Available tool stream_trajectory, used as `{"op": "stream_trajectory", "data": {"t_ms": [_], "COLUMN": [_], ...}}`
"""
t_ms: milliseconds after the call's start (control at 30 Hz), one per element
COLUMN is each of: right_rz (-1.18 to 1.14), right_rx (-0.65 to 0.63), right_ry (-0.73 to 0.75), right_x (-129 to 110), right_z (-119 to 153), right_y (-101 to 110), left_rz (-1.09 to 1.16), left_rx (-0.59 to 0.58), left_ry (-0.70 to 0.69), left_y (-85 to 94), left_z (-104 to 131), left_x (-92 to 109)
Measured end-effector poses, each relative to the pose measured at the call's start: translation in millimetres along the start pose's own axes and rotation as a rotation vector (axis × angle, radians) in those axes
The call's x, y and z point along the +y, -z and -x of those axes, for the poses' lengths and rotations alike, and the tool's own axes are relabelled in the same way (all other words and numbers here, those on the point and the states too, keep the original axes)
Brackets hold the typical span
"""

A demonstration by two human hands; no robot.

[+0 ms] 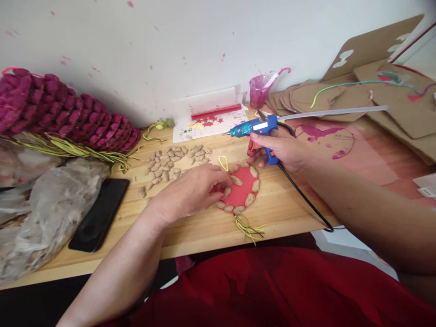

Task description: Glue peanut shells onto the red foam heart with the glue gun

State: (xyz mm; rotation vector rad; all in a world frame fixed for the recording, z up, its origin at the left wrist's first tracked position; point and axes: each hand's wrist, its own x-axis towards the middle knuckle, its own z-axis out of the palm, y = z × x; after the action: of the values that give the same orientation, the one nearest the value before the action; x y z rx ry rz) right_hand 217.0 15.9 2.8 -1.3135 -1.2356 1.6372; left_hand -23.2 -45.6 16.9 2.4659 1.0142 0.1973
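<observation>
A red disc (238, 193) lies on the wooden table, with peanuts around its rim, a yellow loop at its top and a yellow-green tassel (250, 230) at its lower edge. My left hand (192, 188) reaches over the disc's left side, its fingers closed on a peanut (226, 192) by the rim. Another peanut (236, 180) rests inside the ring. My right hand (281, 147) holds a blue glue gun (254, 128) above and right of the disc, its nozzle facing left and a long glue stick out of its back.
Loose peanuts (165, 165) lie left of the disc. A phone (98, 215), plastic bag (57, 204) and magenta peanut discs (68, 109) occupy the left. Behind stand star-covered paper (180, 131) and a pink cup (258, 93); cardboard (402, 104) fills the right. A black cord (303, 195) crosses the table.
</observation>
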Motion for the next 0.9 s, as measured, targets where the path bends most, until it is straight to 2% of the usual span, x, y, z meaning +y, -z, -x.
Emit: {"op": "stream_trajectory", "data": {"t_ms": [200, 267, 400, 500, 633, 667, 767, 900], "right_rz": [-0.001, 0.013, 0.015, 0.031, 0.041, 0.037, 0.031, 0.027], "right_rx": [-0.011, -0.036, -0.022, -0.018, -0.024, -0.022, -0.014, 0.02], "right_ry": [0.047, 0.019, 0.012, 0.013, 0.028, 0.025, 0.01, 0.018], "right_x": [0, 0, 4, 5, 2, 2, 2, 4], "right_z": [2, 2, -2, -3, 1, 2, 1, -1], "right_y": [1, 2, 5, 6, 4, 4, 3, 4], "left_rz": [0.035, 0.053, 0.128, 0.132, -0.127, -0.196, -0.274, -0.214], "left_rx": [-0.029, -0.044, -0.03, 0.138, 0.555, 0.619, 0.645, 0.557], "left_ry": [0.007, 0.011, 0.012, 0.14, 0.487, 0.554, 0.659, 0.616], "left_y": [1.4, 2.9, 11.8, 26.6, 48.9, 52.6, 55.8, 47.8], "left_z": [1, 0, 0, 9, 30, 34, 42, 37], "left_x": [1, 4, 6, -6, -42, -52, -78, -90]}}
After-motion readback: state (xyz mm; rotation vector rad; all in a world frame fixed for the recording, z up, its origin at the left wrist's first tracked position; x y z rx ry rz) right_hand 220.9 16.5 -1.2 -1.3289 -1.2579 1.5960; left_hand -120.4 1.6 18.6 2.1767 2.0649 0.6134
